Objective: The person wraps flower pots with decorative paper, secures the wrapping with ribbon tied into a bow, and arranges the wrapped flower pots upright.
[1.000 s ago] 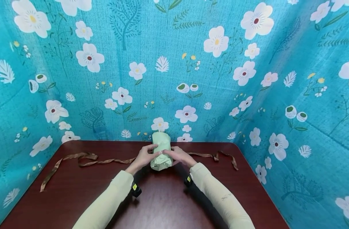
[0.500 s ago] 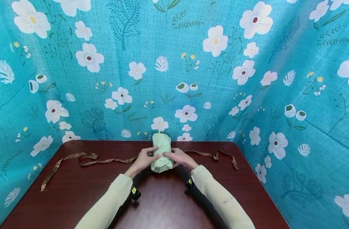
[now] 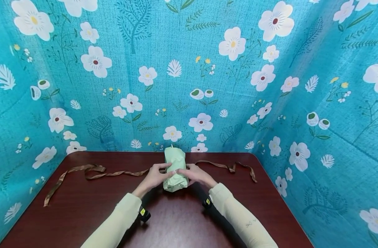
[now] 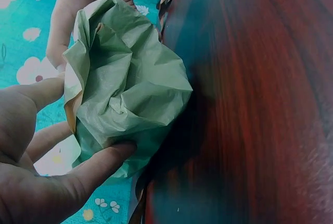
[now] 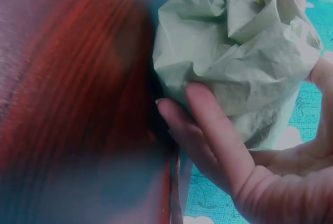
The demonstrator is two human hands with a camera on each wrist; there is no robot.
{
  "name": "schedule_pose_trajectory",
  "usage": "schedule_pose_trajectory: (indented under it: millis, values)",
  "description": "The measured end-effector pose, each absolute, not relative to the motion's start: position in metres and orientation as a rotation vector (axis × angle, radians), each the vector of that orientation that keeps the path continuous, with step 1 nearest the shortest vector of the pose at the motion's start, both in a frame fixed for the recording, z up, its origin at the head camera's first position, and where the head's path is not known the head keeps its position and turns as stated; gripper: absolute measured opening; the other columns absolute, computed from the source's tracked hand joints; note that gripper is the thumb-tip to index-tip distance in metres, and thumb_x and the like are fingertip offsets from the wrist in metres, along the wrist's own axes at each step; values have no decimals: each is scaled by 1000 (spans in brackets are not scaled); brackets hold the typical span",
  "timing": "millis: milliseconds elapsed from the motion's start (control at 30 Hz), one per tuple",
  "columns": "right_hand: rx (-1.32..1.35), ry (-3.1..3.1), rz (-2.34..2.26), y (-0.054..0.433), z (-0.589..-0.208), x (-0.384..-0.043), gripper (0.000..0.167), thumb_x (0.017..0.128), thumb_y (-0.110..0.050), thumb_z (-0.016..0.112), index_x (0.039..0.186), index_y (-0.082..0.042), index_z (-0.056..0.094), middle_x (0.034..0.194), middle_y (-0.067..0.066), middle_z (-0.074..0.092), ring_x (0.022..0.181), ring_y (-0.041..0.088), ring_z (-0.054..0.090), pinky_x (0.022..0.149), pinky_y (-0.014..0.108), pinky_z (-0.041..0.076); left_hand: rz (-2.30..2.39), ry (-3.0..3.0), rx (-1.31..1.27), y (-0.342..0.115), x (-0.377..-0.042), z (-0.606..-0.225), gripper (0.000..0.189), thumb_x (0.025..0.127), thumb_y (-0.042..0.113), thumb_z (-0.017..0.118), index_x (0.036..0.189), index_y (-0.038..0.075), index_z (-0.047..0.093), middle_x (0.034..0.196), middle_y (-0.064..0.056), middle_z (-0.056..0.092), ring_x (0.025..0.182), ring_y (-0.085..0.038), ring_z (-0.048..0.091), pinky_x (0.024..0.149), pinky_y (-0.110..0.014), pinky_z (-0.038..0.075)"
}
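Observation:
A bundle wrapped in pale green paper (image 3: 175,157) is held near the back edge of the table, its crumpled, folded end (image 4: 138,78) towards me. My left hand (image 3: 156,175) grips it from the left, fingers and thumb spread round its side. From the right my right hand (image 3: 199,174) grips it too, with two fingers low along the paper (image 5: 229,67) in the right wrist view. The thumbs meet on top of the bundle. What the paper wraps is hidden. A brown ribbon (image 3: 123,173) stretches across the table to either side, its middle hidden behind the hands and bundle.
The dark red wooden table (image 3: 179,220) ends at a blue floral cloth (image 3: 176,86) hung behind it and along both sides. The ribbon's right end (image 3: 252,172) lies loosely bent near the table's right side. A black camera (image 3: 143,214) is strapped at the left wrist.
Both hands have drawn the green paper bundle slightly towards me. The grip stays much the same. The ribbon's right part near the hand has shifted a little.

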State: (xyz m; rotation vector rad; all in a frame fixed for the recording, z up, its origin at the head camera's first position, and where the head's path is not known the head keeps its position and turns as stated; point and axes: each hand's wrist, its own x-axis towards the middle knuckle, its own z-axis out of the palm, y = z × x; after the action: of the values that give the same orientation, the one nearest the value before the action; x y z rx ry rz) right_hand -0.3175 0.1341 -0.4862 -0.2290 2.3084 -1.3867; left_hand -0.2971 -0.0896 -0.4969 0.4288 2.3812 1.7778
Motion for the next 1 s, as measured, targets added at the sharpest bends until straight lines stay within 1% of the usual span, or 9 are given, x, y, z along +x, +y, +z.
schedule_pose_trajectory:
  millis: [200, 400, 667, 867, 1000]
  values:
    - [-238, 2323, -1383, 135, -489, -312, 66, 92, -47, 67, 137, 0, 54, 113, 13, 67, 88, 23, 71, 69, 46, 62, 1770, 2411, 442, -89, -291, -500, 52, 95, 28, 74, 140, 4, 61, 146, -19, 56, 127, -42, 59, 94, -48, 56]
    - [-270, 2317, -1372, 135, -489, -311, 61, 92, -46, 67, 133, -2, 58, 112, 12, 68, 87, 23, 71, 68, 46, 62, 1767, 2416, 446, -89, -286, -498, 52, 95, 28, 74, 140, 5, 62, 146, -19, 56, 127, -43, 58, 95, -50, 55]
    - [-268, 2344, -1362, 134, -484, -315, 65, 93, -49, 65, 135, -2, 57, 115, 11, 67, 92, 22, 70, 71, 45, 62, 1776, 2453, 505, -87, -296, -501, 52, 96, 24, 73, 140, 1, 60, 144, -22, 57, 124, -44, 61, 92, -48, 57]
    - [-299, 2365, -1375, 135, -482, -325, 59, 95, -47, 64, 135, -3, 58, 115, 12, 67, 92, 21, 70, 71, 45, 62, 1818, 2421, 496, -86, -304, -499, 53, 96, 22, 72, 143, 2, 57, 147, -21, 54, 124, -42, 61, 92, -49, 57]
    - [-287, 2360, -1378, 135, -482, -328, 61, 95, -48, 64, 135, -2, 57, 115, 12, 67, 92, 21, 70, 72, 45, 62, 1791, 2414, 494, -86, -310, -501, 54, 98, 24, 71, 145, 4, 55, 150, -20, 52, 128, -43, 58, 94, -49, 56]
